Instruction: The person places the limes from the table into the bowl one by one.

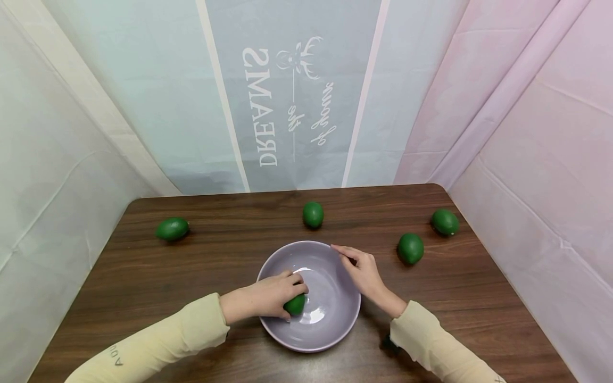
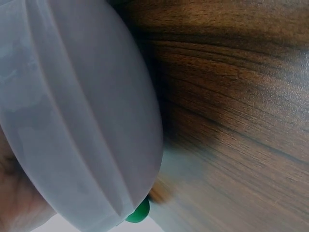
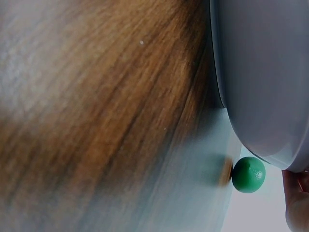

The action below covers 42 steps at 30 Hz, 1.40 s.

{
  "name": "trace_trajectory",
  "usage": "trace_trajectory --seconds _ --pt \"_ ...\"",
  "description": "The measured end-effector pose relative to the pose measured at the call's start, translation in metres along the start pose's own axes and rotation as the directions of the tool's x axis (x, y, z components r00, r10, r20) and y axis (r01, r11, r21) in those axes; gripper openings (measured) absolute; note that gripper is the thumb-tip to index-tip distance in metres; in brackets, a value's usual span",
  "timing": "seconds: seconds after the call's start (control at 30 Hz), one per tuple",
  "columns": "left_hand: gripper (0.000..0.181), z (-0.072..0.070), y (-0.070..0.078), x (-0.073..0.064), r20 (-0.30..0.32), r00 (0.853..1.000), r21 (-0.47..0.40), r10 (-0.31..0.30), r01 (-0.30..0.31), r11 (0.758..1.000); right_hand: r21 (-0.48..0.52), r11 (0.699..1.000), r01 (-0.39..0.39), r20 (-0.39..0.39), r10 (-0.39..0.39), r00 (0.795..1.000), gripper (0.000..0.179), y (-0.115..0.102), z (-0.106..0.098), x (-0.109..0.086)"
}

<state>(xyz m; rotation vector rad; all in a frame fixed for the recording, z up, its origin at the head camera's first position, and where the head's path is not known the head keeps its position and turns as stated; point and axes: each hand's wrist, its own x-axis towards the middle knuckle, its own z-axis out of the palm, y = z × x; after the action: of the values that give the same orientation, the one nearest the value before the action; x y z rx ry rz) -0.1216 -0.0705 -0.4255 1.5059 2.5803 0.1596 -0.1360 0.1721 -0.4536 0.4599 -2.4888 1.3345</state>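
A round lavender bowl [image 1: 330, 322] sits near the front middle of the table. Inside its left part, my left hand [image 1: 275, 295] grips a green lime [image 1: 295, 304], with fingers over its top and the thumb at its near side. My right hand [image 1: 366, 274] holds the bowl's far right rim between thumb and fingers. The bowl's outer wall [image 2: 96, 106] fills much of the left wrist view and hides the lime in that hand. In the right wrist view the right hand's fingers [image 3: 295, 208] are at the rim.
Beyond the bowl lies another lime [image 1: 313, 215]. A lime [image 1: 172, 229] rests at the far left. To the right are a nearer lime [image 1: 411, 248] and a farther lime [image 1: 445, 222] by the table's edge. Fabric walls [image 1: 541, 186] enclose the dark wooden table [image 1: 215, 255].
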Motion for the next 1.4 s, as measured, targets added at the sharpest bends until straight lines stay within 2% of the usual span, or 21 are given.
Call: trace_trajectory --seconds 0.23,0.5,0.8,1.07,1.4 --pt "0.058 -0.003 -0.001 0.001 0.010 1.000 0.003 -0.015 0.015 1.000 0.001 1.000 0.001 -0.003 -0.001 1.000 0.031 -0.001 0.000 0.000" --pt "0.054 -0.015 0.000 -0.001 0.010 0.999 -0.004 -0.048 0.048 0.999 0.005 1.000 -0.005 -0.005 0.005 1.000 0.031 -0.001 0.000 -0.001" --pt "0.049 -0.027 -0.005 -0.001 -0.044 0.999 0.009 -0.025 0.025 1.000 -0.005 1.000 -0.004 -0.008 0.004 1.000 0.031 0.000 0.001 0.000" --pt "0.044 -0.041 -0.009 -0.003 -0.058 0.998 -0.003 -0.030 0.030 1.000 0.005 1.000 0.000 -0.006 0.000 1.000 0.031 0.001 0.001 0.000" --pt "0.036 -0.046 -0.014 -0.005 -0.076 0.996 -0.026 -0.044 0.042 0.999 0.005 1.000 -0.012 -0.002 0.012 1.000 0.031 0.000 0.001 0.000"
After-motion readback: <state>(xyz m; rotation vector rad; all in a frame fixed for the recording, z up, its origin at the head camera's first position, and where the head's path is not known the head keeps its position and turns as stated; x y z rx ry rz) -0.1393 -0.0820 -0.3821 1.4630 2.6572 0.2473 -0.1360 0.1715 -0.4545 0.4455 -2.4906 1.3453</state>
